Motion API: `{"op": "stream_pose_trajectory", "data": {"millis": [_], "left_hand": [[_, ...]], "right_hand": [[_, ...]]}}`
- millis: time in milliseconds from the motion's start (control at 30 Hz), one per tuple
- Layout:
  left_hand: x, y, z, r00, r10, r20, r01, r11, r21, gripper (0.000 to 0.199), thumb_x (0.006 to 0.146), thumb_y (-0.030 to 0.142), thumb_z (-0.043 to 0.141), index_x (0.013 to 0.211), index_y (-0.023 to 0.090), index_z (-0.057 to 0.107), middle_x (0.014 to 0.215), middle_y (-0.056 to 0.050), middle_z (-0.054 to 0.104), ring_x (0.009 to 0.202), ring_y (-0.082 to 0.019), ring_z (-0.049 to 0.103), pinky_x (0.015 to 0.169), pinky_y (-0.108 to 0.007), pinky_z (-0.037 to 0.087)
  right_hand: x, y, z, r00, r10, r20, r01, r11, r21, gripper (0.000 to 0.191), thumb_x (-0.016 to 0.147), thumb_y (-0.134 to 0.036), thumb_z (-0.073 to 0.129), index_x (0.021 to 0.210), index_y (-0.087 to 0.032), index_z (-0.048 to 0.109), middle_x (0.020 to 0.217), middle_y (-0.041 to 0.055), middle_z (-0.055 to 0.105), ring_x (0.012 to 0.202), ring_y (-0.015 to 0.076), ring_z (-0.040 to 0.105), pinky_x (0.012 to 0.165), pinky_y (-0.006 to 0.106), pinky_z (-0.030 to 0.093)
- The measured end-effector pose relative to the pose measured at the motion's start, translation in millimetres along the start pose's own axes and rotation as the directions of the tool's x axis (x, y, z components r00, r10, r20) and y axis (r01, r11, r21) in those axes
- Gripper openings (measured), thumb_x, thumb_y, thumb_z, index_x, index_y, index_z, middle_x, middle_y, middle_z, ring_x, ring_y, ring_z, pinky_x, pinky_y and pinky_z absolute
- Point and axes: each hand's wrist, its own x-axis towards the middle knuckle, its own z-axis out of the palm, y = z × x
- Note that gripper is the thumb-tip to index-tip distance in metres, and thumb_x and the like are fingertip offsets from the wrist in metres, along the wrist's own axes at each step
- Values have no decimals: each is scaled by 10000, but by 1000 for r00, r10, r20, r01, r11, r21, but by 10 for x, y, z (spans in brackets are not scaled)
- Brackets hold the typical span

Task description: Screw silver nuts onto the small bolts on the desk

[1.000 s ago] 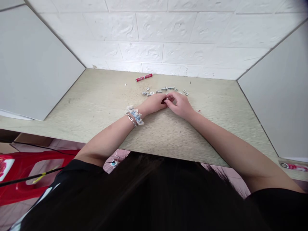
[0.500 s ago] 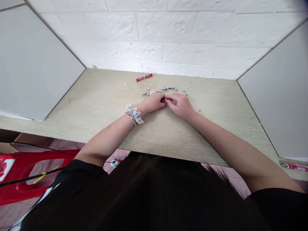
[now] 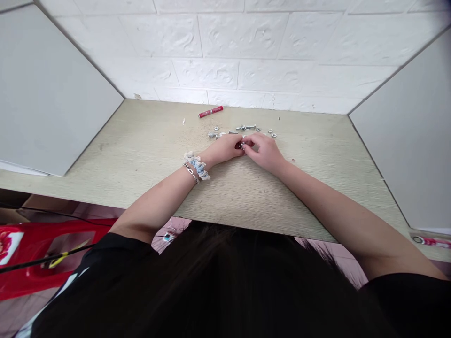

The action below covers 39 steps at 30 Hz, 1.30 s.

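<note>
Right now, both your hands meet over the bench [image 3: 229, 197], with a small metal piece [image 3: 243, 146] between their fingertips. Your right hand [image 3: 265, 151] comes in from four o'clock, thumb and forefinger pinched on the piece. Your left hand [image 3: 225, 149] reaches in from eight o'clock, its grip curled and seemingly steadying the other side; its far fingers are hidden, and the piece is too small and covered for you to tell its exact shape.

From that meeting point, two bolts [image 3: 245, 127] lie at twelve o'clock, and a pair of nuts [image 3: 272, 133] sits toward two o'clock. A lone nut [image 3: 216, 128] rests near ten o'clock, just above a bunch of hardware [image 3: 212, 135] beside your left knuckles. Farther out, between ten and eleven, lies a red tube [image 3: 210, 111], well apart from your fingers.

The step in hand looks like close fingertip work on that one piece, your left hand bracing while your right manipulates. As a judgement, the next move calls for a steady left brace and a light, precise right pinch, since so small a part could easily slip.
</note>
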Motion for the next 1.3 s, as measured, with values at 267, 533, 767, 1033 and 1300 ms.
{"op": "stream_pose_trajectory", "data": {"millis": [267,533,767,1033,1300], "left_hand": [[-12,19,-1,1000,2,16,-2,1000,0,181,840,222,551,970,166,664,1030,-82,734,966,-244,661,874,-354,499],[-14,8,5,1000,22,14,-22,1000,-1,183,853,228,537,975,178,663,1034,-76,739,937,-240,665,839,-355,501],[-9,18,5,1000,11,11,-11,1000,0,193,852,240,563,987,151,667,999,-94,737,883,-234,661,803,-343,493],[0,14,5,1000,1,6,-1,1000,14,200,853,244,562,984,139,670,991,-94,736,866,-224,655,791,-333,487],[-12,20,10,1000,13,2,-13,1000,7,192,852,222,552,986,153,671,1022,-84,738,932,-229,662,839,-335,499]], "right_hand": [[15,-24,-22,997,66,29,-66,998,15,40,829,-236,604,821,-224,567,831,25,658,782,200,587,756,366,486],[17,-53,-42,998,55,43,-56,998,25,108,835,-253,611,811,-229,508,817,19,635,778,201,578,749,355,469],[3,6,8,999,-41,-1,41,999,8,145,831,-180,515,906,-208,636,909,62,702,847,228,627,826,392,490],[4,26,15,998,-64,-15,64,998,12,156,830,-191,525,903,-204,663,883,57,707,834,225,633,822,396,501],[15,-7,-10,999,30,19,-30,999,27,5,819,-214,580,823,-214,581,829,37,666,791,205,587,771,369,473]]}}
